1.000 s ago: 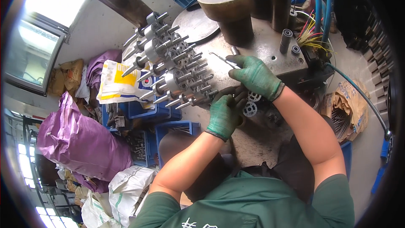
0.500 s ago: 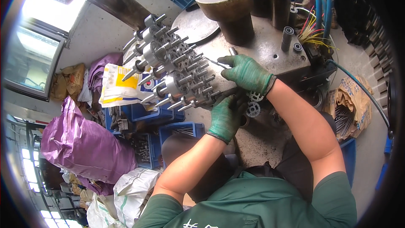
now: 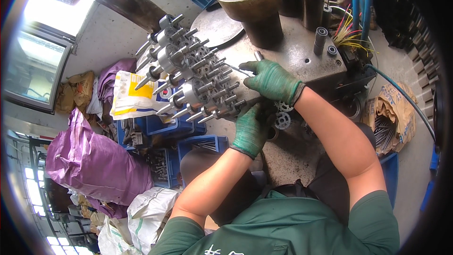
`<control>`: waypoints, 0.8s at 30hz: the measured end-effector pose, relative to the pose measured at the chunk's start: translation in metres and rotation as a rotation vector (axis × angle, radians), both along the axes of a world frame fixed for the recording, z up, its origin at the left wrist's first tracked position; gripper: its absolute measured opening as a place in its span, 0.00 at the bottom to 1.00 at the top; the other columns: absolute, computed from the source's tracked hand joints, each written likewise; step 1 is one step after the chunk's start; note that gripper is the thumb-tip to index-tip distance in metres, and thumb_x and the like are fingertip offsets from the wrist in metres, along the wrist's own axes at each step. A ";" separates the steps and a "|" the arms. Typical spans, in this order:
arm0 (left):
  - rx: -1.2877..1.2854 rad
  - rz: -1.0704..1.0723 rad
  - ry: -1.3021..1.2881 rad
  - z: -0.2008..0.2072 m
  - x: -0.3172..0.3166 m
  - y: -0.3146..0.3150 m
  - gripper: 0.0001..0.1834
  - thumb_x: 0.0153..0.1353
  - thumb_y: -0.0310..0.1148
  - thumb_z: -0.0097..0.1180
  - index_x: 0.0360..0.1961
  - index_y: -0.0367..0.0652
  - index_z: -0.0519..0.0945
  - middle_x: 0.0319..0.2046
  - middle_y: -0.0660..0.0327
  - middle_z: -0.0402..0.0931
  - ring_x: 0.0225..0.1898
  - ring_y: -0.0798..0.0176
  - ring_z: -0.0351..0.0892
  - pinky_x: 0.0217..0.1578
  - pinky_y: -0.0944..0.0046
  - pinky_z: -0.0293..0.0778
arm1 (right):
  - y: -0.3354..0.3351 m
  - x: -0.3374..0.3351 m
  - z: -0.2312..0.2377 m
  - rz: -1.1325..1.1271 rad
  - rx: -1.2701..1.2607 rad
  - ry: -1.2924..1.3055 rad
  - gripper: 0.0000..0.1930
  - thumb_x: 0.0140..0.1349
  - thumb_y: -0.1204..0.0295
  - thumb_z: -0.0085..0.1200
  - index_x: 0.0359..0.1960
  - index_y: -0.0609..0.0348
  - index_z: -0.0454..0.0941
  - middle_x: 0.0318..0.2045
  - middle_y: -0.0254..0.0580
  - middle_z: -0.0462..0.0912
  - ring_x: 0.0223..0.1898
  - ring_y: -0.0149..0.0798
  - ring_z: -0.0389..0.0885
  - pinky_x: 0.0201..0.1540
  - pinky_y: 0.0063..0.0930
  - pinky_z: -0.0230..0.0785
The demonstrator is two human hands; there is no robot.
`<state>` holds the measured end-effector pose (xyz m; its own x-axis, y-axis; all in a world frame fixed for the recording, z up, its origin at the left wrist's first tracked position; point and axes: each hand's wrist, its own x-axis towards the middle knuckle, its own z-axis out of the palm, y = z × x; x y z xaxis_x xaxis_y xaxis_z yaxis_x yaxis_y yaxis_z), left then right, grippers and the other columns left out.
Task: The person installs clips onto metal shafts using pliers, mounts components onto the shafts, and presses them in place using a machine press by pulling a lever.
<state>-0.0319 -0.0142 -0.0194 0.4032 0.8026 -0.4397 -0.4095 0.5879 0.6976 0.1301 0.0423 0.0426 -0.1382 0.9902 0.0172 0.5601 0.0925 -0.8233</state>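
Observation:
My right hand [image 3: 272, 81], in a green work glove, is closed with thumb and fingers on a thin metal rod [image 3: 241, 70]. The rod points left toward a bristling cluster of grey metal shafts with round pulley-like rotors [image 3: 191, 73]. Just below the cluster's right end is my left hand [image 3: 251, 129], gloved the same way. Its fingers curl into shadow, and what they grip is hidden. Small spoked metal rings [image 3: 282, 120] lie between the two hands. A short metal pin [image 3: 258, 55] stands on the steel machine table [image 3: 295, 47] beyond my right hand.
A thick flanged steel column [image 3: 250, 14] rises from the table. Stacked bearings [image 3: 321, 41] and loose coloured wires [image 3: 351, 40] are at the right. A torn paper sack of metal rods [image 3: 389, 123] stands beyond them. Blue bins [image 3: 203, 144] and a purple sack [image 3: 92, 158] sit at the left.
My right hand has shifted slightly left with the thin rod. My left hand stays almost in place by the cluster. The whole view has moved a little.

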 end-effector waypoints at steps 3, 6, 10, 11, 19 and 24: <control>-0.069 0.053 0.012 -0.007 0.000 0.001 0.18 0.79 0.31 0.47 0.65 0.37 0.74 0.58 0.53 0.81 0.56 0.56 0.82 0.51 0.59 0.80 | -0.005 -0.004 0.008 -0.004 0.018 -0.002 0.25 0.67 0.67 0.59 0.65 0.63 0.80 0.60 0.58 0.84 0.57 0.48 0.87 0.64 0.36 0.77; 0.331 -0.055 0.184 -0.045 -0.012 0.009 0.23 0.64 0.17 0.59 0.62 0.36 0.77 0.52 0.55 0.83 0.52 0.57 0.84 0.54 0.57 0.81 | 0.005 -0.004 -0.015 0.063 0.179 -0.117 0.21 0.68 0.69 0.58 0.61 0.65 0.82 0.63 0.57 0.82 0.58 0.49 0.86 0.65 0.36 0.77; 0.545 -0.136 0.288 -0.054 -0.016 0.013 0.17 0.78 0.32 0.50 0.63 0.38 0.75 0.52 0.55 0.83 0.52 0.57 0.83 0.46 0.58 0.82 | 0.007 -0.008 -0.021 0.105 0.165 -0.215 0.18 0.68 0.70 0.57 0.57 0.65 0.84 0.65 0.55 0.80 0.59 0.50 0.86 0.66 0.37 0.78; 0.546 -0.161 0.286 -0.044 -0.012 0.011 0.17 0.78 0.32 0.50 0.63 0.38 0.75 0.52 0.55 0.83 0.51 0.57 0.83 0.46 0.58 0.82 | 0.004 -0.011 -0.021 0.049 0.167 -0.190 0.19 0.67 0.71 0.57 0.57 0.65 0.84 0.65 0.55 0.81 0.59 0.49 0.86 0.65 0.37 0.78; 0.680 -0.156 0.423 -0.054 -0.019 0.013 0.17 0.77 0.29 0.52 0.63 0.38 0.75 0.54 0.57 0.81 0.51 0.58 0.83 0.47 0.60 0.83 | 0.003 -0.007 -0.007 0.094 0.110 -0.070 0.21 0.68 0.70 0.56 0.61 0.66 0.82 0.64 0.56 0.81 0.59 0.52 0.85 0.66 0.38 0.77; 0.905 -0.375 0.754 -0.047 -0.018 0.011 0.19 0.77 0.27 0.50 0.66 0.38 0.72 0.58 0.56 0.79 0.56 0.59 0.82 0.51 0.60 0.82 | -0.015 -0.014 0.020 -0.042 -0.082 -0.073 0.30 0.68 0.61 0.57 0.69 0.65 0.74 0.61 0.61 0.83 0.60 0.53 0.85 0.65 0.39 0.75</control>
